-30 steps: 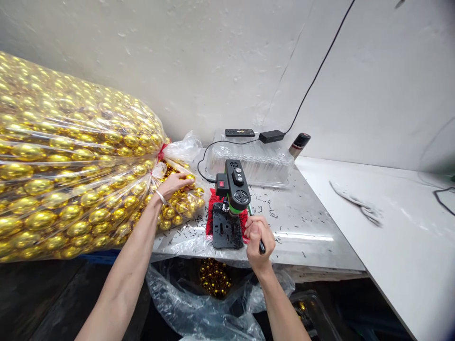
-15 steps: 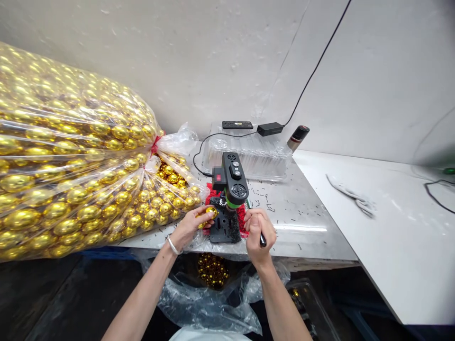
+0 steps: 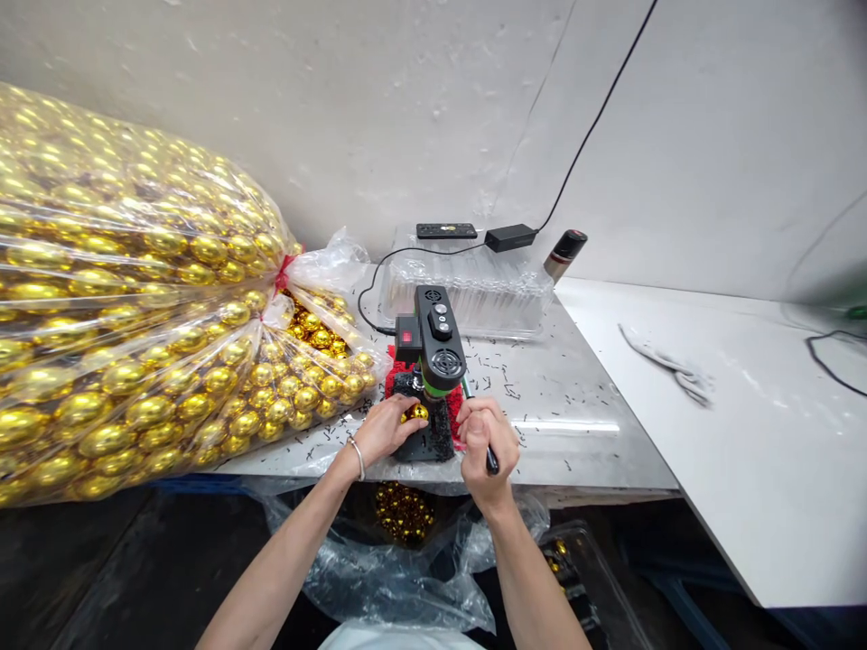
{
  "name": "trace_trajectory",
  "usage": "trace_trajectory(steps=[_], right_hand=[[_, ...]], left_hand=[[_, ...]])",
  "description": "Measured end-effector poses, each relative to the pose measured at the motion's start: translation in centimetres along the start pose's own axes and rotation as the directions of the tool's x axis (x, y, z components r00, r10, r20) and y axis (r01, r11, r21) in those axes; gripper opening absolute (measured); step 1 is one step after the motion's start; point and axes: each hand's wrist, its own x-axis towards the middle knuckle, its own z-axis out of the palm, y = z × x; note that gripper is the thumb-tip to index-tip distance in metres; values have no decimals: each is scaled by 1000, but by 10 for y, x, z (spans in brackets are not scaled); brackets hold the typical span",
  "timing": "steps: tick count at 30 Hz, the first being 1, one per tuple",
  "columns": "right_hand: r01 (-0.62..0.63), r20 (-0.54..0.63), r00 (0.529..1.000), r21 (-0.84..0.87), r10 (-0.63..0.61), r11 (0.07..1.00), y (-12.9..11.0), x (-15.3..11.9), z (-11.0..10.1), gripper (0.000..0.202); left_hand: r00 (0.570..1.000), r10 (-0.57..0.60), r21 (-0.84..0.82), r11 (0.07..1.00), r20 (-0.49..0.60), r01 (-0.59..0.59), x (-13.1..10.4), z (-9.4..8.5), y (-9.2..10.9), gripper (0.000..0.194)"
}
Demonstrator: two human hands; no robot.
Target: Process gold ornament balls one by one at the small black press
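Note:
My left hand (image 3: 385,428) pinches a shiny gold ball (image 3: 416,413), low over the black base plate (image 3: 414,444) of a small bench drill press (image 3: 440,338). The ball is close under the machine's head, whose lower end partly hides behind the housing. My right hand (image 3: 489,444) is wrapped round the black-tipped lever handle (image 3: 492,463) on the machine's right side. Black shavings lie thick on the right part of the base, and a red mat (image 3: 455,408) shows beneath it.
A huge clear bag of gold balls (image 3: 135,298) fills the left. Behind the machine stand a clear plastic tray (image 3: 474,293), a power adapter (image 3: 510,237) and a bottle (image 3: 564,255). A glove (image 3: 670,366) lies right. More gold balls (image 3: 405,513) sit below the table edge.
My left hand has moved right with the gold ball, from the base's left edge to under the machine's head. My right hand stays on the lever. The view has shifted slightly.

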Motion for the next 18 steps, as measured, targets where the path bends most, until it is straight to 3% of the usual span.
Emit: trace_trajectory(steps=[7, 18], right_hand=[[2, -6, 1000, 17, -2, 1000, 4, -4, 1, 27], [21, 15, 1000, 30, -21, 999, 11, -15, 2, 24]], left_hand=[[997, 2, 131, 991, 73, -12, 9, -5, 3, 29], [999, -2, 73, 997, -45, 6, 1, 18, 2, 35]])
